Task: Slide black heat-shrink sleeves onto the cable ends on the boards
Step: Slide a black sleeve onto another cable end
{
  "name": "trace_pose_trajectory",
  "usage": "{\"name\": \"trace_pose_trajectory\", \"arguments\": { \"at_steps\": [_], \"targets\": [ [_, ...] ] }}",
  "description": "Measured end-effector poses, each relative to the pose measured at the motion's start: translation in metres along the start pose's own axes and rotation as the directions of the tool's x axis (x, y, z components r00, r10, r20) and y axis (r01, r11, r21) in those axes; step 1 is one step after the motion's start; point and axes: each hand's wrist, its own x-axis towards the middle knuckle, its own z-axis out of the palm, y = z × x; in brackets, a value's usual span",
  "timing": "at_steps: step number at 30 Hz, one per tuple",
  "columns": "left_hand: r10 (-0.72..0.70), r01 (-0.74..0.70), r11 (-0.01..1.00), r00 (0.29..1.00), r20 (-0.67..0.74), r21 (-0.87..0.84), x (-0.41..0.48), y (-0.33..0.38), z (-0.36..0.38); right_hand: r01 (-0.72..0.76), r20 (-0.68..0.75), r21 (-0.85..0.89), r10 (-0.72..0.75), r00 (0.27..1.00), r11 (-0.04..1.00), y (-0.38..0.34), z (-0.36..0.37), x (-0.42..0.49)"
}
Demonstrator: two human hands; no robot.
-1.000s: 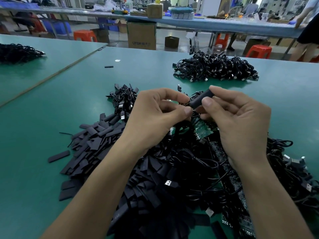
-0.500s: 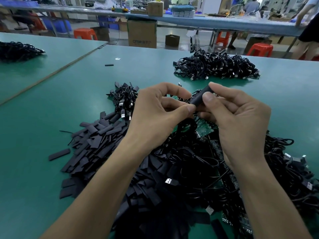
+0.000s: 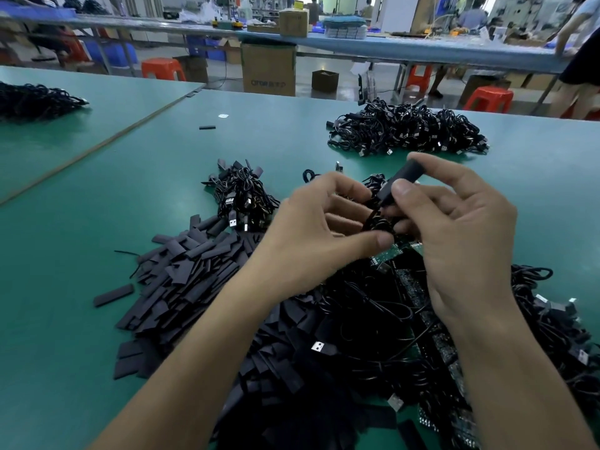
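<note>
My right hand (image 3: 454, 235) pinches a black heat-shrink sleeve (image 3: 401, 178) between thumb and fingers, tilted up to the right. My left hand (image 3: 318, 235) is just left of it, fingers curled around a black cable (image 3: 373, 222) that runs into the sleeve's lower end. Under both hands lies a green circuit board (image 3: 394, 251) among tangled black cables (image 3: 373, 319). A heap of flat loose sleeves (image 3: 181, 271) covers the green table to the left.
A bundle of USB cables (image 3: 242, 198) lies beyond the loose sleeves. A larger cable pile (image 3: 406, 128) sits at the back right and another (image 3: 32, 99) on the far left table. Single stray sleeves (image 3: 113, 295) (image 3: 207, 127) lie apart. Stools, boxes and people stand beyond the table edge.
My right hand has lifted the sleeve a little higher. My left thumb has come away from the sleeve's end and moved lower, with the cable loop showing between the hands.
</note>
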Motion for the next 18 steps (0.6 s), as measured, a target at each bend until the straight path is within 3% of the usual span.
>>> {"name": "trace_pose_trajectory", "arguments": {
  "at_steps": [3, 8, 11, 15, 18],
  "targets": [
    [-0.061, 0.049, 0.991, 0.994, 0.088, 0.127, 0.001, -0.007, 0.004, -0.065, -0.011, 0.101, 0.066, 0.998, 0.993, -0.002, -0.002, 0.0],
    [0.001, -0.003, 0.987, 1.0, 0.016, 0.158, 0.004, -0.012, 0.002, -0.094, -0.076, 0.07, 0.099, 0.992, 0.993, -0.003, -0.003, 0.0],
    [0.006, 0.024, 0.992, 0.971, -0.239, 0.122, 0.018, -0.021, -0.009, -0.102, -0.089, -0.163, 0.088, 0.992, 0.981, 0.001, -0.009, 0.003],
    [-0.018, 0.135, 0.979, 0.803, -0.596, 0.152, 0.053, -0.041, -0.043, -0.005, -0.025, -0.547, -0.01, 1.0, 0.837, -0.002, -0.02, 0.004],
    [-0.073, 0.284, 0.941, 0.699, -0.711, 0.183, 0.074, -0.057, -0.067, -0.035, 0.048, -0.729, 0.103, 0.994, 0.683, -0.006, -0.027, 0.004]
  ]
}}
